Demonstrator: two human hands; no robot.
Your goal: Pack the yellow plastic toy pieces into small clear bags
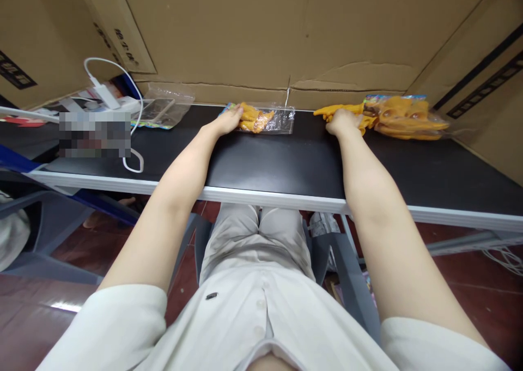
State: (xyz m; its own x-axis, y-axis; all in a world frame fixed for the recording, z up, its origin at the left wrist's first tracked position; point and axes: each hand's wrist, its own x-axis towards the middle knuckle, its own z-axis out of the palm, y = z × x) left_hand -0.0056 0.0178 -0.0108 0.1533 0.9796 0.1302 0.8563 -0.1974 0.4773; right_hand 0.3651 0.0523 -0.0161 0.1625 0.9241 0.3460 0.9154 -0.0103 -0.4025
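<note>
My left hand (229,120) is closed on the left end of a clear plastic bag (287,121) that lies on the black tabletop. Inside it are orange, finger-like plastic pieces (257,119). To the right, my right hand (344,120) grips orange plastic pieces (333,111) with thin pointed ends; its fingertips are partly hidden. Just beyond that hand sits a larger clear bag (439,117) with a colourful header, holding an orange item (402,115) with round shapes on it. What the orange items are I cannot make out.
Cardboard walls (261,33) enclose the back and sides of the black table (273,166). At left lie another clear bag (174,107), a white charger (107,96) with its cable, and a blurred-out patch. A metal edge (286,199) runs along the front, above my lap.
</note>
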